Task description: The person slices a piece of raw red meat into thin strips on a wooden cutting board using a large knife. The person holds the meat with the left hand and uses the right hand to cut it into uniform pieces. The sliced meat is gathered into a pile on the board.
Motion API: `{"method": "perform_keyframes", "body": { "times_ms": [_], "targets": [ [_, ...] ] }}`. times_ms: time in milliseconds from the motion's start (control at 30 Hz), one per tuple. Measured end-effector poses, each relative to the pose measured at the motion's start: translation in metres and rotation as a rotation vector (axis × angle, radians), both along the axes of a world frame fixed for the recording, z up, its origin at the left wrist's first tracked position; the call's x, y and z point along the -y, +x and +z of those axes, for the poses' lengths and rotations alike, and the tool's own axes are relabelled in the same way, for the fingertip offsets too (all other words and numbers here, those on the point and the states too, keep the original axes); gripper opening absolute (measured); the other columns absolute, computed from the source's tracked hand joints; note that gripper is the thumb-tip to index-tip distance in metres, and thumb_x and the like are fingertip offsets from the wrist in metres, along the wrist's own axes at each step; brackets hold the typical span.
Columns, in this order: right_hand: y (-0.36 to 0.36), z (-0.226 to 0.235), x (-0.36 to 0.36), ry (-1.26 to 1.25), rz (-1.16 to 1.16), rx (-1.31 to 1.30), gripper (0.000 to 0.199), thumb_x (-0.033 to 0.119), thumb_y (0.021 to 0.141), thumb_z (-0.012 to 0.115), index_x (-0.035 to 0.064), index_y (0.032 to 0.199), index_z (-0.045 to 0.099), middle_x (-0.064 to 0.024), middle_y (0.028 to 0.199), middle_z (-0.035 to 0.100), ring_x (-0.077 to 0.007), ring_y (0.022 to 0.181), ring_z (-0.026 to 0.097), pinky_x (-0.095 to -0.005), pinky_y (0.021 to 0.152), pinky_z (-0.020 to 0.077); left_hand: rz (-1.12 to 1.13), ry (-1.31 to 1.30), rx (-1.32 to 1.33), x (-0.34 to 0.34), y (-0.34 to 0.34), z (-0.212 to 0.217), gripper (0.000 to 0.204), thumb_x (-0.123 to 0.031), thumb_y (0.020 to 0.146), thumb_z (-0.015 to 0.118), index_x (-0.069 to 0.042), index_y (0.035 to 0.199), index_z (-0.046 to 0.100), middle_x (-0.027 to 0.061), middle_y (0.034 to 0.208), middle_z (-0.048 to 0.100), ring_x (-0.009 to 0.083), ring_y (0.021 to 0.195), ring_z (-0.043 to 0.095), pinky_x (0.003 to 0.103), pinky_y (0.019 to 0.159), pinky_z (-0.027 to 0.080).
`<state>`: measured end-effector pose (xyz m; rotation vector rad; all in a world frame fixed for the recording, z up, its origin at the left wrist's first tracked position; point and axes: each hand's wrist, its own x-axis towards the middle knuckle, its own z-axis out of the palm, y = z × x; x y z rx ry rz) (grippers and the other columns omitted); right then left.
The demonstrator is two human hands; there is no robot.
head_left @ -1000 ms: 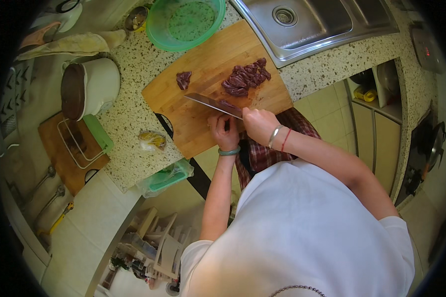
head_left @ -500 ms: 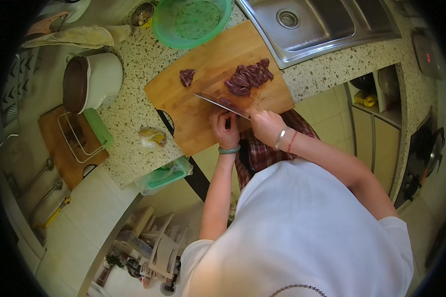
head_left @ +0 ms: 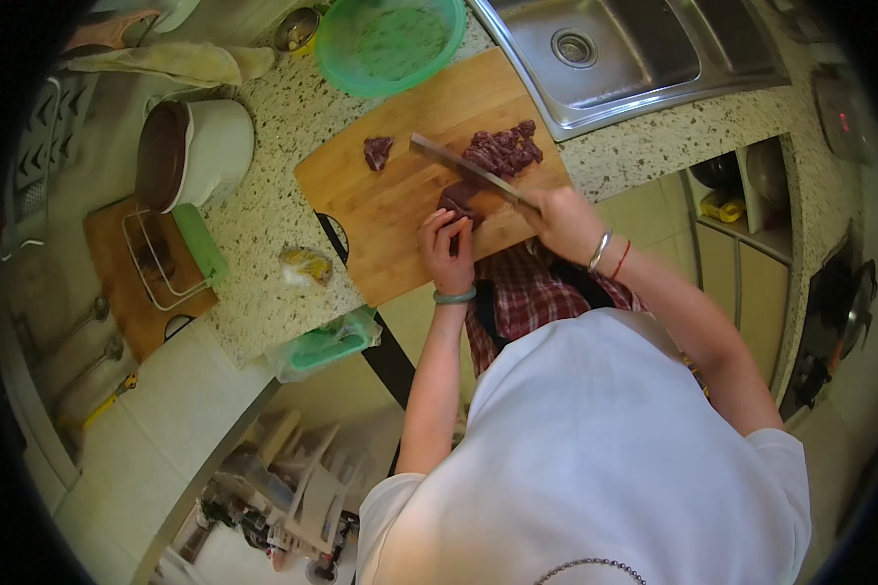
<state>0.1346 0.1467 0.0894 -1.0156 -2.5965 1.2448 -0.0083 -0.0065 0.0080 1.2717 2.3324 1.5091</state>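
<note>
My right hand [head_left: 568, 224] is closed round the handle of a kitchen knife [head_left: 439, 153]. The blade slants up and left, above the wooden cutting board [head_left: 390, 244]. My left hand [head_left: 447, 252] has its fingers bent, with the tips on a dark red chunk of raw meat [head_left: 461, 197] near the board's front edge. Beyond the blade, by the sink side, lies a pile of sliced meat [head_left: 507, 146]. A small separate piece of meat [head_left: 378, 152] sits at the far left of the board.
A green basin [head_left: 390, 44] with some liquid stands behind the board, beside a small metal bowl [head_left: 297, 31]. The steel sink [head_left: 624, 58] is at the far right. On the left are a white pot [head_left: 215, 146], a small plastic bag [head_left: 305, 266] and another board [head_left: 117, 283].
The knife has risen and moved right and away from my left hand, uncovering the meat chunk. My right hand has shifted right. The left fingers now rest on the chunk.
</note>
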Motion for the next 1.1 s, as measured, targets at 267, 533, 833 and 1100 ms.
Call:
{"method": "perform_keyframes", "body": {
  "times_ms": [267, 533, 833, 1100],
  "targets": [
    [0.016, 0.007, 0.037, 0.030, 0.153, 0.368, 0.010, 0.011, 0.086, 0.056, 0.0015, 0.083, 0.057, -0.0222, 0.071, 0.065, -0.0378, 0.067, 0.067, -0.0461, 0.059, 0.0543, 0.001, -0.050, -0.034, 0.001, 0.001, -0.001, 0.008, -0.001, 0.080, 0.071, -0.002, 0.085, 0.064, 0.0123, 0.100, 0.061, 0.0312, 0.097, 0.059, 0.039, 0.085, 0.046],
    [-0.016, 0.002, 0.045, 0.027, 0.152, 0.356, 0.008, 0.007, 0.081, 0.057, 0.0007, 0.086, 0.059, -0.0210, 0.079, 0.068, -0.0366, 0.073, 0.069, -0.0432, 0.063, 0.0562, 0.006, -0.063, -0.058, 0.002, -0.001, 0.000, 0.011, 0.000, 0.075, 0.070, -0.002, 0.081, 0.061, 0.0123, 0.095, 0.060, 0.0309, 0.091, 0.057, 0.037, 0.081, 0.046],
    [-0.015, -0.005, 0.021, 0.023, 0.190, 0.370, 0.013, 0.012, 0.082, 0.059, 0.0021, 0.089, 0.065, -0.0212, 0.087, 0.068, -0.0386, 0.078, 0.068, -0.0450, 0.070, 0.0552, 0.021, -0.037, -0.063, 0.000, 0.000, 0.001, 0.012, -0.004, 0.077, 0.074, -0.005, 0.085, 0.065, 0.0107, 0.097, 0.062, 0.0296, 0.094, 0.058, 0.039, 0.083, 0.046],
    [0.029, 0.005, -0.003, -0.029, 0.015, 0.226, 0.022, 0.024, 0.091, 0.059, 0.0039, 0.089, 0.067, -0.0226, 0.074, 0.063, -0.0414, 0.070, 0.062, -0.0502, 0.064, 0.0497, -0.035, -0.073, -0.046, 0.000, 0.003, 0.013, 0.019, -0.005, 0.077, 0.074, -0.007, 0.095, 0.068, 0.0108, 0.109, 0.059, 0.0315, 0.109, 0.055, 0.042, 0.094, 0.043]
  ]
}}
